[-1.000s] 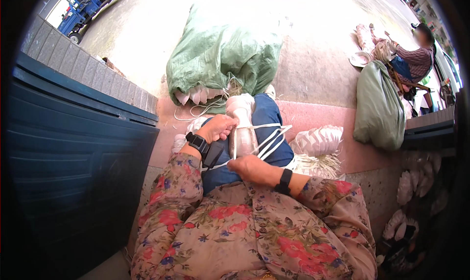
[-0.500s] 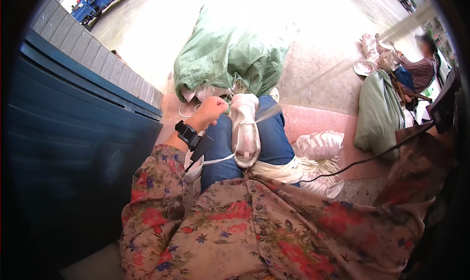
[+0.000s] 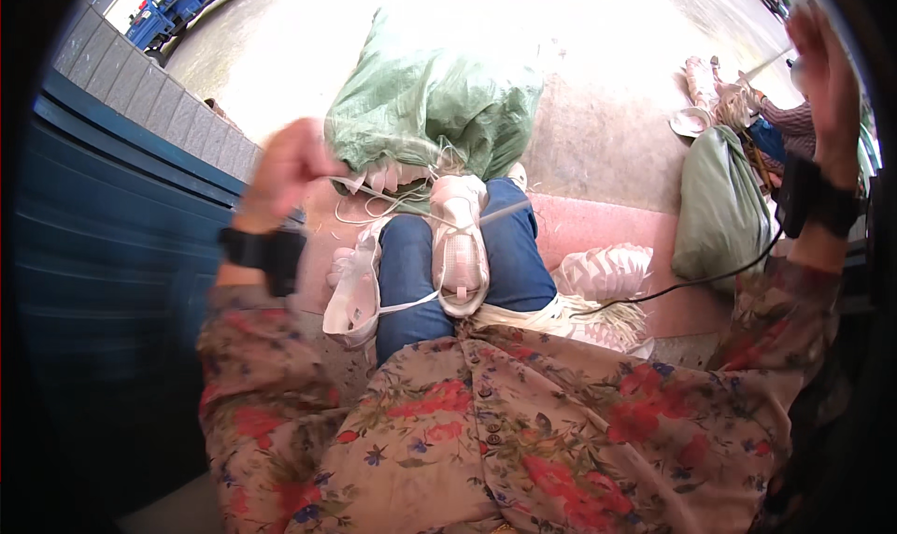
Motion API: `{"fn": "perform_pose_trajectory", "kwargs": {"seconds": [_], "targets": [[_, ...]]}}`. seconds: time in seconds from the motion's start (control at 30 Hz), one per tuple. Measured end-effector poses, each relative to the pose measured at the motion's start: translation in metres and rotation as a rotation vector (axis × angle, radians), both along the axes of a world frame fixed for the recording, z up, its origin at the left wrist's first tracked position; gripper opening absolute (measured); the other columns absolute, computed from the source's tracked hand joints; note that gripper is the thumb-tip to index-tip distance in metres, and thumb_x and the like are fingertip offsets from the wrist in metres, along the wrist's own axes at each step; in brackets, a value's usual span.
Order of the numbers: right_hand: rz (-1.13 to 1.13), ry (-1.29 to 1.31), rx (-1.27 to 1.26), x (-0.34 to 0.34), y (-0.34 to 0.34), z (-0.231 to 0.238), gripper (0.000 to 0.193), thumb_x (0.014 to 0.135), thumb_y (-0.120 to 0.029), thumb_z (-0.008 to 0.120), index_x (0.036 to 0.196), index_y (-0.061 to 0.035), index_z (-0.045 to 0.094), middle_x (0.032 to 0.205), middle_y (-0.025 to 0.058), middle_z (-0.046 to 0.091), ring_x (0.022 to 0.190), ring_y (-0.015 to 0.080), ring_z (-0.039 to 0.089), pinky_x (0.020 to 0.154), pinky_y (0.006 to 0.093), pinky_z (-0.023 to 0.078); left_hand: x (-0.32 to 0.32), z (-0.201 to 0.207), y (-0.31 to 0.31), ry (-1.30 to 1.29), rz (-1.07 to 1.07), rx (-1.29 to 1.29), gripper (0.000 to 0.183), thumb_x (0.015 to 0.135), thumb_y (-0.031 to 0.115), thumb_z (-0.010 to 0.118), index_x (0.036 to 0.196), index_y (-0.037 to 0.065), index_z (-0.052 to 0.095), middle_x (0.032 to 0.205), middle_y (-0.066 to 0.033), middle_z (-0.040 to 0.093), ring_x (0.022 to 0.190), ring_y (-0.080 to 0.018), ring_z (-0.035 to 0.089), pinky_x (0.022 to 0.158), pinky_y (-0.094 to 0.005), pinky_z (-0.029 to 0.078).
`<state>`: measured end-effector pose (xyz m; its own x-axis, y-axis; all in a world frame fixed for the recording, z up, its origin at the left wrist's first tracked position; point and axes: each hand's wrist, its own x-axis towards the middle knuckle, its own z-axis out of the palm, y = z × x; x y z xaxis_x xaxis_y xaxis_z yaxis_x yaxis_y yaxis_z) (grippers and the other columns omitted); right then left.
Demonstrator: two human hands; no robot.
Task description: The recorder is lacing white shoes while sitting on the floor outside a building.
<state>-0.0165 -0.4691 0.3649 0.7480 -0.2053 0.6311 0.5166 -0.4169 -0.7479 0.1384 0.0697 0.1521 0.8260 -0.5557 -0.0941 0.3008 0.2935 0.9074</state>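
Note:
A pale pinkish-white shoe (image 3: 459, 244) lies between my knees, toe and heel in line with my legs. My left hand (image 3: 285, 171), blurred, is raised to its left with fingers closed on a white shoelace (image 3: 381, 194) that runs to the shoe. Far out at the upper right, my right hand (image 3: 826, 76) is lifted and closed; a blurred white strand beside it looks like the lace's other end. A second pale shoe (image 3: 353, 289) hangs beside my left thigh, joined by a white cord. A bundle of white laces (image 3: 519, 320) lies over my right thigh.
A large green woven sack (image 3: 434, 104) with pale shoe pieces at its mouth stands ahead. Stacked pale shoe parts (image 3: 605, 270) lie right. Another green sack (image 3: 718, 207) stands near a seated person (image 3: 790, 128). A blue metal panel (image 3: 112, 282) borders my left; a black cable (image 3: 691, 291) crosses right.
My left hand has moved up and left, drawing the lace out. The right hand has come into view at the upper right. The second shoe beside my left thigh is now less covered.

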Motion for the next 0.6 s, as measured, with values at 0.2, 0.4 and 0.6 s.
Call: {"fn": "perform_pose_trajectory", "kwargs": {"seconds": [0.2, 0.4, 0.6], "targets": [[-0.427, 0.208, 0.600, -0.109, -0.139, -0.180, 0.016, 0.088, -0.021, 0.048, 0.077, -0.0082, 0.050, 0.058, 0.0000, 0.044, 0.056, 0.0108, 0.044, 0.061, 0.0246, 0.042, 0.032, -0.001, 0.280, 0.087, 0.734, -0.106, 0.025, 0.091, 0.020, 0.041, 0.068, 0.013, 0.037, 0.049, 0.0051, 0.023, 0.039, -0.0062, 0.022, 0.039, -0.0216, 0.022], [-0.470, 0.856, 0.496, -0.078, 0.003, -0.320, 0.025, 0.085, -0.017, 0.046, 0.107, -0.0060, 0.051, 0.061, -0.0042, 0.043, 0.048, 0.0068, 0.038, 0.045, 0.0217, 0.038, 0.008, -0.052, 0.220, 0.437, 0.408, 0.171, 0.022, 0.089, 0.027, 0.044, 0.070, 0.017, 0.040, 0.055, 0.0073, 0.031, 0.044, -0.0048, 0.031, 0.039, -0.0214, 0.026], [0.325, 0.960, -0.075, -0.047, 0.216, -0.375, 0.015, 0.079, -0.013, 0.054, 0.087, -0.0020, 0.061, 0.071, 0.0073, 0.060, 0.063, 0.0186, 0.056, 0.059, 0.0306, 0.045, -0.072, -0.123, -0.011, 0.111, -0.046, 0.631, 0.015, 0.080, 0.015, 0.053, 0.083, 0.002, 0.058, 0.062, -0.0001, 0.052, 0.052, -0.0057, 0.046, 0.045, -0.0177, 0.035]]}}
